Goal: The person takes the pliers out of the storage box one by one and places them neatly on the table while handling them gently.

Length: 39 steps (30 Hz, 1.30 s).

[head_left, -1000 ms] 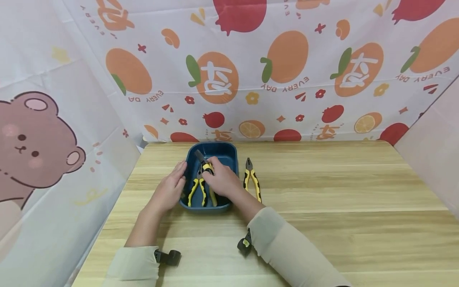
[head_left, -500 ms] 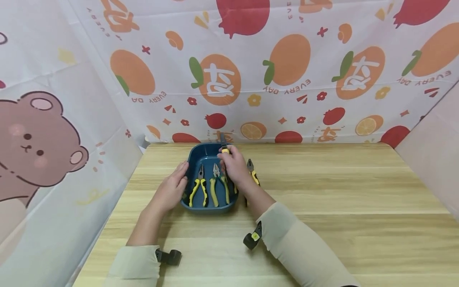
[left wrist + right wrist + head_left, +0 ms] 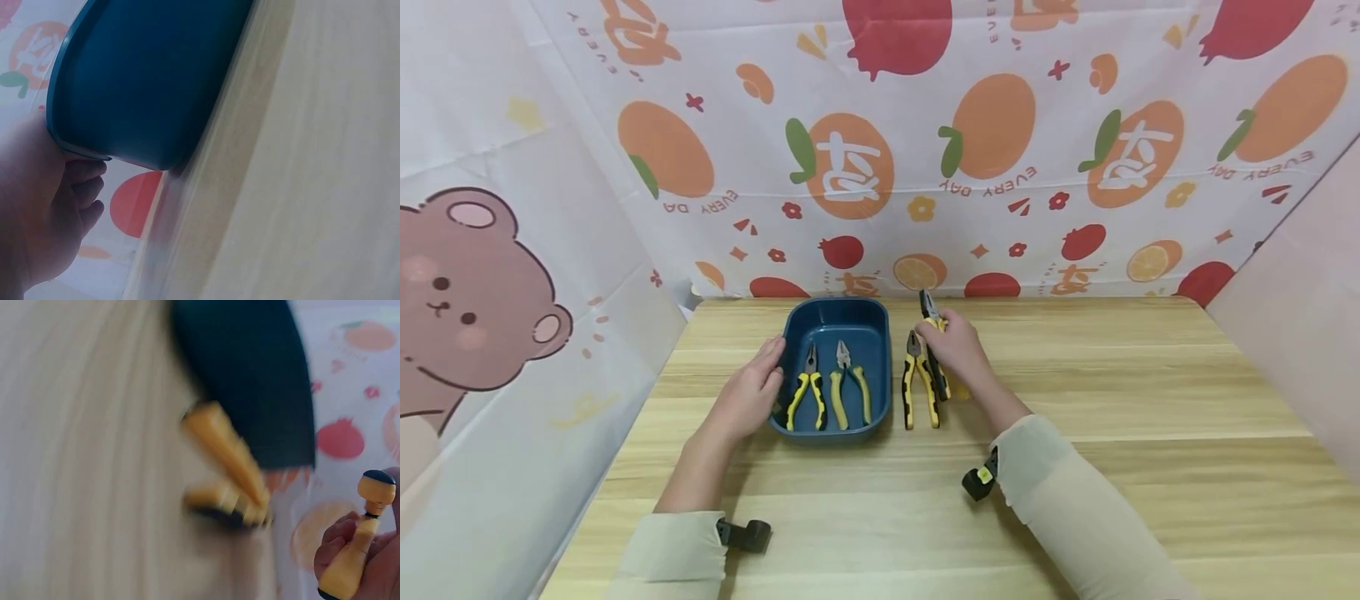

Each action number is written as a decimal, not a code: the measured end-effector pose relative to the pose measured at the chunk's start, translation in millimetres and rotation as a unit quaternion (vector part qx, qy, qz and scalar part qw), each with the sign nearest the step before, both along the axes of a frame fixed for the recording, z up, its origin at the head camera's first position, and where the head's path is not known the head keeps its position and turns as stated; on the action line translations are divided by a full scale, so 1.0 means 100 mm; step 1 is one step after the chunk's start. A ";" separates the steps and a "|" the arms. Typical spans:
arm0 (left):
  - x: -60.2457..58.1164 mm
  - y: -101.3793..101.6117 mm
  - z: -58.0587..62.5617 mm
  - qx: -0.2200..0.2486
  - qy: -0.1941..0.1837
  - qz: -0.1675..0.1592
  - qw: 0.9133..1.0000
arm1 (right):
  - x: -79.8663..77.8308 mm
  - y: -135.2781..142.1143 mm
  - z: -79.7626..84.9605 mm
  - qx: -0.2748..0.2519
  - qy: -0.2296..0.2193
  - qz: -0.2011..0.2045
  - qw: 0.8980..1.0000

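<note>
Two hands before me: my left hand rests, fingers relaxed, against the tray. My right hand grips pliers, fingers curled round them; they point forward, slightly left, long axis running near to far. Another pair lies just left of that hand.

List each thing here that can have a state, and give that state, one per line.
Blue bin: upright, uncovered
Left pliers in bin: lying, handles spread
Right pliers in bin: lying, handles spread
Outer pliers: lying on table, handles spread
Held pliers: gripped by right hand
Left hand: against the bin's side
</note>
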<state>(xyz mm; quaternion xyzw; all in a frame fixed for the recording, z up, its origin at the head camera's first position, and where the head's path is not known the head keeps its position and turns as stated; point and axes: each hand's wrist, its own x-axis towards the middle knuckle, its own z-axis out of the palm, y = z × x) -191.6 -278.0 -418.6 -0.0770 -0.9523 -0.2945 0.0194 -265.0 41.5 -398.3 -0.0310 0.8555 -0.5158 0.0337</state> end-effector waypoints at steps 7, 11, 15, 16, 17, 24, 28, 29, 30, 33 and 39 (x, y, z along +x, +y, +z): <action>0.00 0.00 0.01 -0.004 -0.004 0.001 1.000 | 0.00 0.31 -0.15 0.207 -0.004 -0.014 0.978; 0.00 0.00 0.02 -0.005 -0.008 0.004 1.000 | -0.01 0.39 -0.22 0.249 -0.017 -0.021 0.968; 0.01 0.00 0.02 -0.005 -0.006 0.005 1.000 | -0.02 0.42 -0.28 0.257 -0.032 -0.015 0.966; 0.01 0.00 0.02 -0.005 -0.006 0.005 1.000 | -0.03 0.42 -0.29 0.257 -0.037 -0.014 0.966; 0.01 0.00 0.02 -0.004 -0.006 0.005 1.000 | -0.03 0.42 -0.30 0.256 -0.041 -0.015 0.966; 0.00 0.01 0.02 0.002 -0.006 0.001 1.000 | -0.05 0.44 -0.38 0.291 -0.047 -0.018 0.956; 0.00 0.02 0.02 0.002 -0.004 0.002 1.000 | -0.06 0.44 -0.38 0.308 -0.052 -0.007 0.950; 0.00 0.02 0.02 0.002 -0.004 0.002 1.000 | -0.06 0.44 -0.37 0.309 -0.053 -0.004 0.949; 0.01 0.02 0.02 0.002 -0.003 0.002 1.000 | -0.07 0.44 -0.37 0.310 -0.055 -0.001 0.949; 0.01 0.02 0.01 0.002 -0.005 0.002 1.000 | -0.08 0.44 -0.36 0.303 -0.061 0.003 0.951; 0.01 0.01 0.01 -0.001 -0.012 0.003 1.000 | -0.11 0.44 -0.37 0.288 -0.073 0.008 0.955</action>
